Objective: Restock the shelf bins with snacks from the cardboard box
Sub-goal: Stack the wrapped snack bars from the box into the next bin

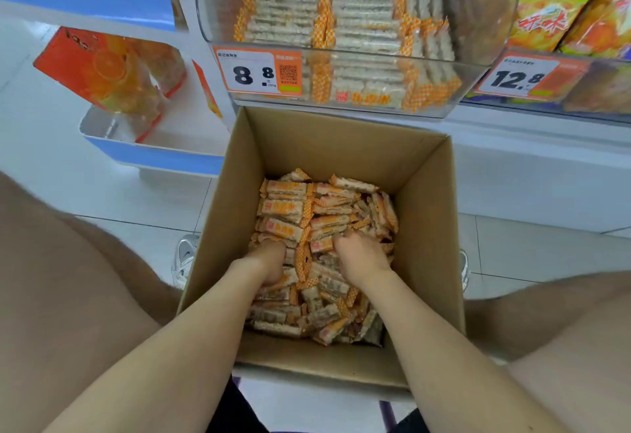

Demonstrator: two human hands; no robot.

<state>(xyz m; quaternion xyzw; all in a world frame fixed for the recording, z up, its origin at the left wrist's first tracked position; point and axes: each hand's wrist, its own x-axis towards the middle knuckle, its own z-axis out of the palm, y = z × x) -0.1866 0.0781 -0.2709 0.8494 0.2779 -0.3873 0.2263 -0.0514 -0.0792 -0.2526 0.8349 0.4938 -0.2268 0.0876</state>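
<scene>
An open cardboard box [423, 227] stands on the floor between my knees, its bottom covered with several orange-and-white wrapped snack bars [290, 209]. Both my hands reach down into the pile. My left hand [268, 261] is dug in with its fingers curled down among the bars. My right hand [360, 256] likewise has its fingers buried in the bars, fingertips hidden. Above the box a clear shelf bin [478, 70] holds rows of the same snack bars [290, 5], with an 8.8 price tag [254, 72] on its front.
A second bin at the right holds yellow and orange snack bags [560, 12] behind a 12.8 tag [519, 77]. At the left, an orange packet [106, 67] leans in a white and blue shelf tray [112, 132]. White tiled floor lies around the box.
</scene>
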